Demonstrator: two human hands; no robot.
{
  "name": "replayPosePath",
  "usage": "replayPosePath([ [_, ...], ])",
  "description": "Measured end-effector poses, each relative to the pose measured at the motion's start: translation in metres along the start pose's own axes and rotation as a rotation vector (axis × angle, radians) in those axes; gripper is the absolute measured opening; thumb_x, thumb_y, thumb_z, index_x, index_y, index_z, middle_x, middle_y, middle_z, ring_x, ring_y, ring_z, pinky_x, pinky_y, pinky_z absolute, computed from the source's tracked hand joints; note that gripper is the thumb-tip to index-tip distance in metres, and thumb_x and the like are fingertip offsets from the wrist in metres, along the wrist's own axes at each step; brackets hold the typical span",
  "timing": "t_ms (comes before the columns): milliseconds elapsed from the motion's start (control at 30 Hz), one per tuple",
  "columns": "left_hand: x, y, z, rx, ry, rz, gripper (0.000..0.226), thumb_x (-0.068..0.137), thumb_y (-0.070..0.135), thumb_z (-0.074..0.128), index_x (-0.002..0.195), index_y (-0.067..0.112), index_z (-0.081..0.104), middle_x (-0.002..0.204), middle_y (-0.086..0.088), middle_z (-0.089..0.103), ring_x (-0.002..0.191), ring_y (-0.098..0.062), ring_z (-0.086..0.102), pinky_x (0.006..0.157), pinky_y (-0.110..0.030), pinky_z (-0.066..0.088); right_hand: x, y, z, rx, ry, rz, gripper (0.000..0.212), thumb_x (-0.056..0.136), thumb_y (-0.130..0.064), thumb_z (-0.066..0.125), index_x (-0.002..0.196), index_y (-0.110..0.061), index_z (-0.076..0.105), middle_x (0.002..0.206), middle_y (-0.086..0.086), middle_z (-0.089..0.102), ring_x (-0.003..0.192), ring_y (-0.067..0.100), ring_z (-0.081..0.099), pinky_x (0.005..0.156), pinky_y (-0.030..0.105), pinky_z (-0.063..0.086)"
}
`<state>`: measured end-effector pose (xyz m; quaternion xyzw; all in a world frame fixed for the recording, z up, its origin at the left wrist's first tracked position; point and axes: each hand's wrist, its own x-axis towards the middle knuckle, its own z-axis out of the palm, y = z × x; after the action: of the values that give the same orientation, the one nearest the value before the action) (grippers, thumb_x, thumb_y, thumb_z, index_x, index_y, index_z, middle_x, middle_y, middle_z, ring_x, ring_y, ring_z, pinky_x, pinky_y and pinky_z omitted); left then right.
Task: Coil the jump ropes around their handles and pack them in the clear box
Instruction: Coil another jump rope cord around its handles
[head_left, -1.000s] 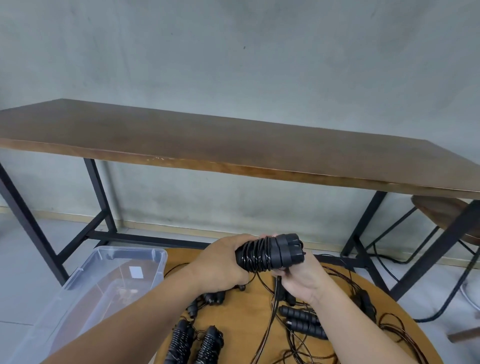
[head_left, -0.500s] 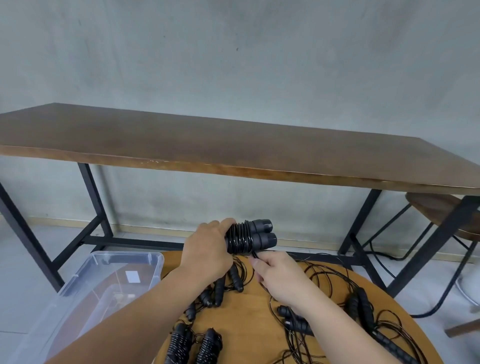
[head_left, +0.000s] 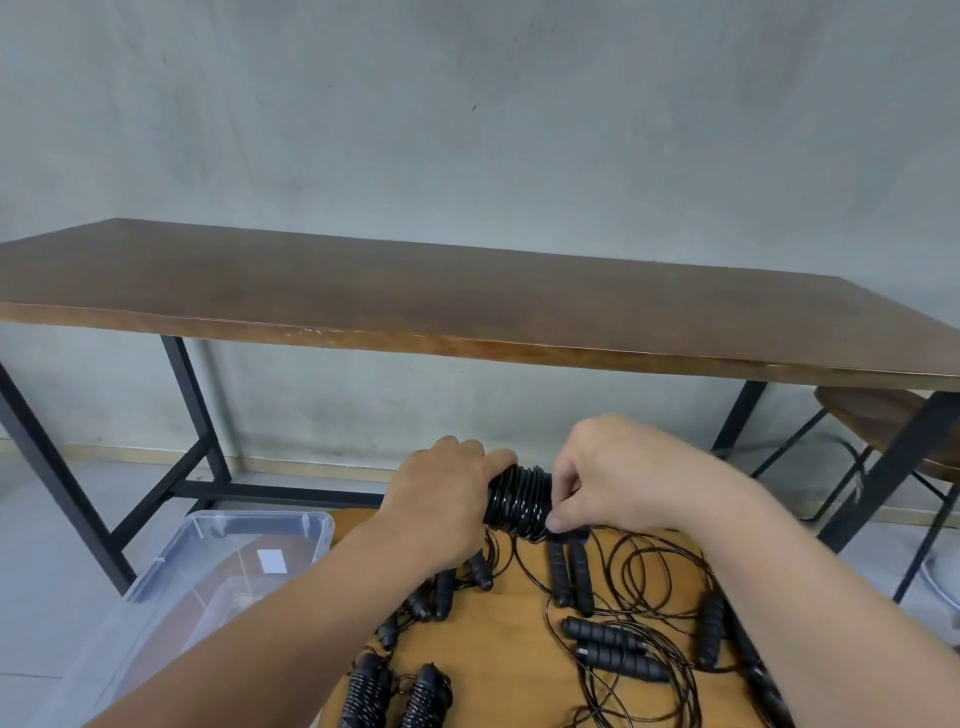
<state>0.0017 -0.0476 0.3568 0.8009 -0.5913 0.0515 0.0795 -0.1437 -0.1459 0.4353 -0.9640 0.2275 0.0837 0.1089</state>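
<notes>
Both hands hold a black jump rope bundle (head_left: 517, 500), its cord wound round the paired handles, above the far edge of the round wooden table (head_left: 498, 639). My left hand (head_left: 441, 499) grips the bundle's left end. My right hand (head_left: 618, 473) is curled over its right end, fingertips pinching at the coils. Several uncoiled ropes (head_left: 644, 582) with black handles (head_left: 569, 571) lie tangled on the table. Two coiled bundles (head_left: 397, 696) lie at the near edge. The clear box (head_left: 218, 566) stands open on the floor to the left.
A long dark wooden table (head_left: 467, 306) on black metal legs stands ahead against a grey wall. A wooden stool (head_left: 893, 431) with black legs is at the right. More loose handles (head_left: 441, 592) lie below my left wrist.
My right hand has come up from below the bundle and now covers its right end, hiding the handle tips. The bundle has dropped slightly in view toward the table.
</notes>
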Motion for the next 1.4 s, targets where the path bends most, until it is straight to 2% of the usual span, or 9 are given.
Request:
replayPosePath([
  [133, -0.005, 0.003, -0.011, -0.136, -0.109, 0.082, 0.063, 0.083, 0.014, 0.061, 0.135, 0.042, 0.040, 0.113, 0.006, 0.056, 0.109, -0.018, 0.049, 0.088, -0.038, 0.049, 0.004, 0.020, -0.020, 0.171, -0.092, -0.057, 0.016, 0.076, -0.043, 0.081, 0.080, -0.027, 0.078, 0.076, -0.016, 0.071, 0.072, -0.001, 0.063, 0.067, 0.019, 0.049],
  [367, -0.012, 0.002, -0.022, -0.478, -0.277, 0.163, 0.055, 0.076, 0.011, 0.065, 0.120, 0.042, 0.054, 0.101, 0.010, 0.065, 0.094, -0.012, 0.060, 0.085, -0.038, 0.052, 0.017, 0.052, -0.012, 0.563, -0.165, -0.170, 0.025, 0.065, -0.043, 0.089, 0.071, -0.023, 0.075, 0.065, -0.006, 0.064, 0.060, 0.006, 0.053, 0.058, 0.022, 0.041],
  [533, -0.012, -0.008, -0.028, -0.620, -0.276, 0.132, 0.063, 0.073, 0.009, 0.070, 0.121, 0.045, 0.054, 0.098, 0.010, 0.065, 0.092, -0.011, 0.061, 0.086, -0.039, 0.053, 0.026, 0.068, 0.014, 0.916, -0.101, -0.152, 0.032, 0.060, -0.050, 0.088, 0.071, -0.023, 0.076, 0.070, 0.002, 0.064, 0.066, 0.016, 0.054, 0.060, 0.026, 0.043],
  [633, -0.012, -0.010, -0.032, -0.695, -0.298, 0.113, 0.067, 0.070, 0.005, 0.069, 0.120, 0.047, 0.055, 0.096, 0.007, 0.066, 0.085, -0.014, 0.063, 0.077, -0.036, 0.055, 0.028, 0.073, 0.025, 1.023, -0.032, -0.148, 0.041, 0.058, -0.058, 0.086, 0.073, -0.021, 0.075, 0.072, 0.005, 0.061, 0.066, 0.020, 0.050, 0.062, 0.031, 0.040],
  [800, -0.006, -0.012, -0.034, -0.812, -0.214, 0.035, 0.067, 0.063, 0.004, 0.067, 0.117, 0.043, 0.059, 0.093, -0.001, 0.065, 0.079, -0.018, 0.061, 0.067, -0.028, 0.048, 0.035, 0.057, 0.044, 1.448, 0.122, -0.005, 0.023, 0.095, -0.027, 0.058, 0.078, -0.012, 0.063, 0.076, 0.006, 0.063, 0.073, 0.021, 0.058, 0.071, 0.033, 0.046],
  [933, -0.002, -0.010, -0.031, -0.885, -0.109, -0.063, 0.065, 0.066, -0.003, 0.067, 0.111, 0.042, 0.060, 0.090, -0.009, 0.065, 0.066, -0.010, 0.056, 0.059, -0.025, 0.045, 0.041, 0.039, 0.062, 1.652, 0.261, 0.025, 0.032, 0.102, -0.004, 0.036, 0.077, -0.009, 0.056, 0.059, 0.002, 0.045, 0.050, 0.011, 0.032, 0.050, 0.025, 0.020],
  [1133, 0.004, -0.013, -0.028, -0.844, 0.019, -0.201, 0.064, 0.068, -0.005, 0.065, 0.116, 0.036, 0.059, 0.074, 0.005, 0.060, 0.058, -0.009, 0.052, 0.053, -0.021, 0.043, 0.040, 0.013, 0.073, 1.660, 0.343, 0.072, 0.022, 0.103, -0.016, 0.045, 0.090, -0.006, 0.059, 0.063, -0.001, 0.048, 0.051, 0.008, 0.030, 0.043, 0.019, 0.024],
  [1267, 0.005, -0.013, -0.023, -0.711, 0.049, -0.224, 0.059, 0.070, -0.001, 0.065, 0.113, 0.038, 0.056, 0.077, 0.009, 0.062, 0.067, -0.010, 0.056, 0.057, -0.020, 0.045, 0.035, 0.000, 0.074, 1.513, 0.349, 0.148, 0.021, 0.104, -0.017, 0.044, 0.093, -0.005, 0.057, 0.066, 0.001, 0.049, 0.051, 0.008, 0.031, 0.045, 0.022, 0.026],
  [1400, 0.005, -0.013, -0.016, -0.583, 0.068, -0.247, 0.062, 0.072, 0.002, 0.064, 0.122, 0.038, 0.053, 0.083, 0.014, 0.059, 0.080, -0.012, 0.057, 0.066, -0.024, 0.047, 0.025, -0.008, 0.074, 1.317, 0.347, 0.256, 0.029, 0.104, -0.016, 0.044, 0.080, -0.008, 0.059, 0.057, -0.003, 0.051, 0.044, 0.009, 0.036, 0.044, 0.023, 0.033],
])
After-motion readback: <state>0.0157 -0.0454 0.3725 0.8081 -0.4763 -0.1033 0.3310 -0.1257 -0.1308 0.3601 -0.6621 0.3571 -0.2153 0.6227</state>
